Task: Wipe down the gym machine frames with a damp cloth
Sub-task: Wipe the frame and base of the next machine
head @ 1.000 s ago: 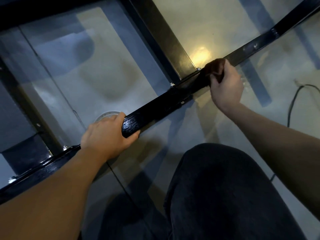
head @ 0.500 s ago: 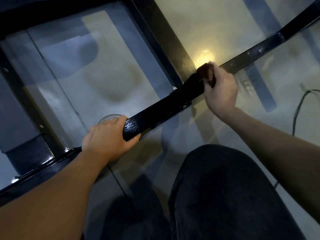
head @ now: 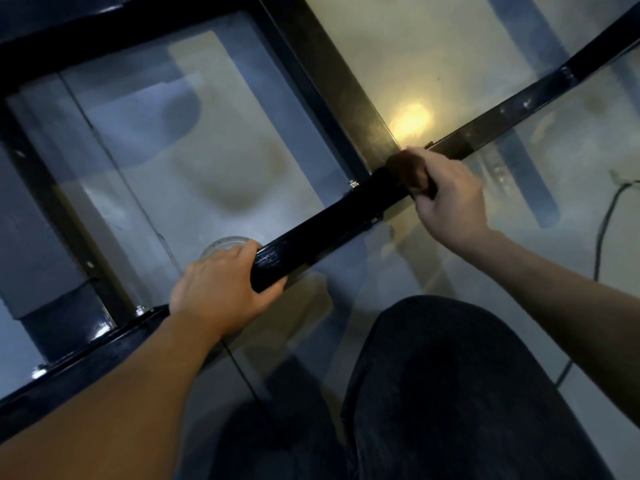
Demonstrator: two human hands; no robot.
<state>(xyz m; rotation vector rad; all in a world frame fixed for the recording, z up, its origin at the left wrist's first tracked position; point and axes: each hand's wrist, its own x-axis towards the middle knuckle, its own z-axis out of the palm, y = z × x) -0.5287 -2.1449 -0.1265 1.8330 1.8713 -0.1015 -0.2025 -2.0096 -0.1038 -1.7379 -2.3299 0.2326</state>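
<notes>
Nearest me, a knee in dark trousers (head: pixel 450 393) fills the lower right. Just beyond it, my left hand (head: pixel 218 292) curls around the glossy black metal frame bar (head: pixel 322 226), which runs diagonally from lower left to upper right above the pale shiny floor (head: pixel 207 161). Farther along that bar, my right hand (head: pixel 446 199) grips a bunched dark brown cloth (head: pixel 408 171) and presses it on the bar, just beside the junction with a second black bar (head: pixel 332 81).

Glossy floor (head: pixel 225 161) with yellow glare (head: pixel 410 121); round drain (head: pixel 221 245) on it; black cable (head: pixel 604 223) at right; dark-trousered knee (head: pixel 450 375) below.
</notes>
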